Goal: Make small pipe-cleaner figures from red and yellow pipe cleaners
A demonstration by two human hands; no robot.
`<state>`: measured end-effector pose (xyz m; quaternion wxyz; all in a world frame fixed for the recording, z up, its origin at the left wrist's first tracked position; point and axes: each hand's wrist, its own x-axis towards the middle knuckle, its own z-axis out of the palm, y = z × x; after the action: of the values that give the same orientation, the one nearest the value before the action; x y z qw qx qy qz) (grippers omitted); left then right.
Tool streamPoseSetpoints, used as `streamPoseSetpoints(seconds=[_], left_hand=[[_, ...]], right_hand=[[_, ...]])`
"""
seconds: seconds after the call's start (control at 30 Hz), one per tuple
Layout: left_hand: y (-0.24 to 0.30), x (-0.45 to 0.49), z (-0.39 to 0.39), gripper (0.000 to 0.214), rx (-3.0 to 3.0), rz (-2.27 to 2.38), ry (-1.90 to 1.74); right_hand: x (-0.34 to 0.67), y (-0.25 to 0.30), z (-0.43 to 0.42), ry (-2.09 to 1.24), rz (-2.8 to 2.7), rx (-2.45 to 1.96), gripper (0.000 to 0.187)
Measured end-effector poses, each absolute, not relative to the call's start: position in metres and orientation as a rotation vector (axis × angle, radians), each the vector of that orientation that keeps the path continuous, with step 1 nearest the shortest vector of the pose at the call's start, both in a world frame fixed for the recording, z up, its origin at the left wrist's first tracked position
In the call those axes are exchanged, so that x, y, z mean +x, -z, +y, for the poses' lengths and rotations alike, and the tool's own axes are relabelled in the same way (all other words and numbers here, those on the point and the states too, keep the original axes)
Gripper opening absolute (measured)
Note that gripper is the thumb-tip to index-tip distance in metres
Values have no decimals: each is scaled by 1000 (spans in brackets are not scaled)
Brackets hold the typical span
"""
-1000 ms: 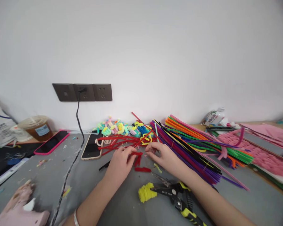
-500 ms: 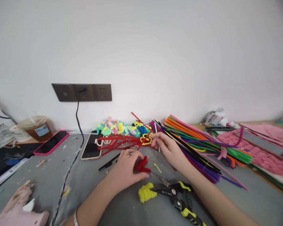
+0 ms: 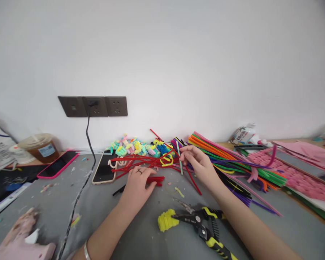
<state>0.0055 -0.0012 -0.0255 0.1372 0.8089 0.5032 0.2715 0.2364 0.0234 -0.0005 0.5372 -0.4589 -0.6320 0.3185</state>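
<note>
Left hand (image 3: pixel 137 186) presses flat on short red pieces (image 3: pixel 155 180) on the worktop (image 3: pixel 141 238); fingers spread. Right hand (image 3: pixel 202 167) pinches a long red pipe cleaner (image 3: pixel 191 177).

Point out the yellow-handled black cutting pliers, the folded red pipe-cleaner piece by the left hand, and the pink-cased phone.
Yellow-handled black cutting pliers (image 3: pixel 199 221): head view, on the pivot.
Folded red pipe-cleaner piece (image 3: pixel 156 179): head view, on its right end.
Pink-cased phone (image 3: pixel 58 164): head view, mid-screen.
</note>
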Motion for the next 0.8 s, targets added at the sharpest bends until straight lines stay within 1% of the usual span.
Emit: streamPoseSetpoints(seconds=[0.1,0.17,0.27,0.37,0.43,0.53,0.6,0.63,0.73,0.8], left_hand=[[25,5,-1,19,2371,1491,-946],[24,4,0,21,2383,1503,-987],[25,2,2,25,2367,1544,-891],[25,1,3,25,2325,1596,-784],[24,2,2,23,2312,1597,-805],[17,4,-3,15,2338,1458,-954],[9,5,-9,9,2368,1229,-986],[5,5,-11,14,2378,1120,-933],[-2,4,-17,30,2422,822,-567],[-2,3,-18,44,2446,802,-445]], right_hand=[[239,1,24,-700,-1531,-1135,21],[239,3,24,-624,-1579,-1190,19],[238,6,24,-496,-1693,-1295,16],[236,6,22,-437,-1775,-1315,15],[235,4,21,-419,-1794,-1303,15],[234,1,19,-412,-1805,-1303,17],[234,1,20,-423,-1820,-1303,18],[234,1,21,-436,-1827,-1301,19],[237,-4,20,-498,-1844,-1284,26],[240,-15,9,-530,-1891,-1305,32]])
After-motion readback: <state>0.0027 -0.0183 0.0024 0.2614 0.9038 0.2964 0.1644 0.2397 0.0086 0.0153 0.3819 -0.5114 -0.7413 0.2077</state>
